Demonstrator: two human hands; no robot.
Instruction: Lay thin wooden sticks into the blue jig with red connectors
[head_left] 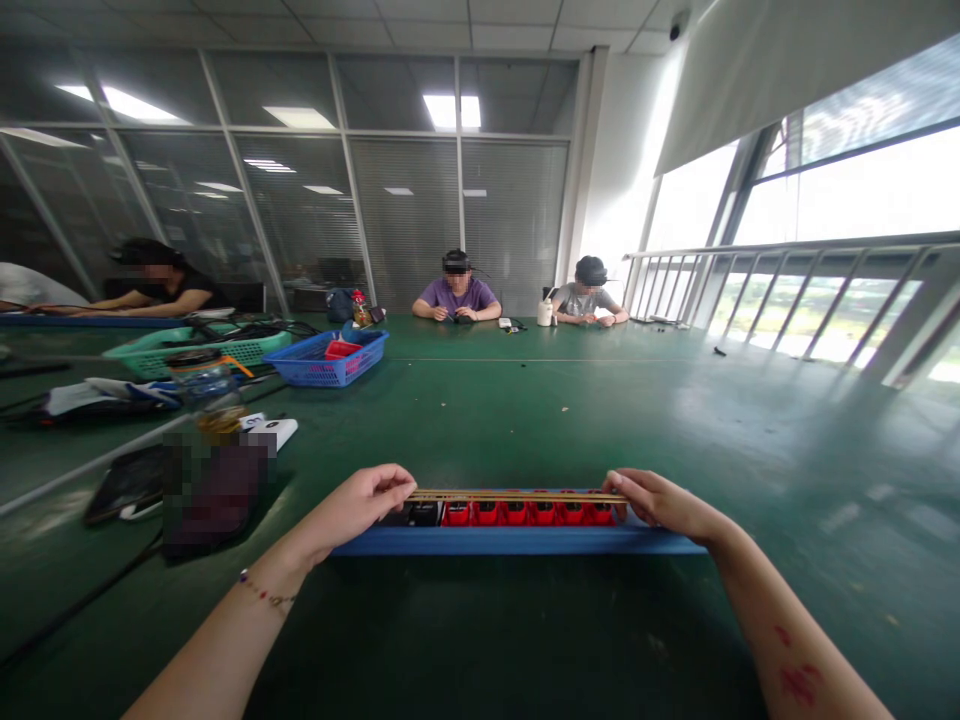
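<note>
A long blue tray (517, 541) lies across the green table in front of me. Inside it stands a row of several red pieces (514, 513) with dark tops, and black pieces (425, 513) are at its left part. Thin tan sticks (510, 496) stretch lengthwise above the row. My left hand (373, 497) pinches their left end between thumb and fingers, and my right hand (651, 498) pinches the right end. How many sticks there are is too fine to tell.
On the green table (480, 420) at the left are a blue basket (328, 362), a green basket (161, 352), a jar (206, 385), a white device (276, 433), a dark phone (129, 482) and cables. Several people sit at the far side and far left.
</note>
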